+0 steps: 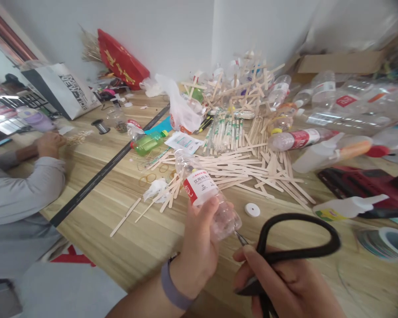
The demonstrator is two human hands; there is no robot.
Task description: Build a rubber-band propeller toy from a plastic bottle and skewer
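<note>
My left hand (200, 243) wraps round a clear plastic bottle (227, 216) with a red and white label, tilted so its neck points away and its base faces me. In my right hand (285, 282) is a pair of scissors (298, 255) with large black handles. Their metal tip touches or nearly touches the bottle's base; whether it has gone through the plastic I cannot tell. A white round disc (252, 210) lies on the table just right of the bottle. Beyond the bottle spread many loose wooden sticks (232, 170).
Plastic bottles (298, 139) crowd the right side, near a white glue bottle (350, 206) and a tape roll (389, 243). A green bottle (149, 143) lies by a black strip (109, 165) crossing the table. At left sits another person, a sleeve (26, 190) showing.
</note>
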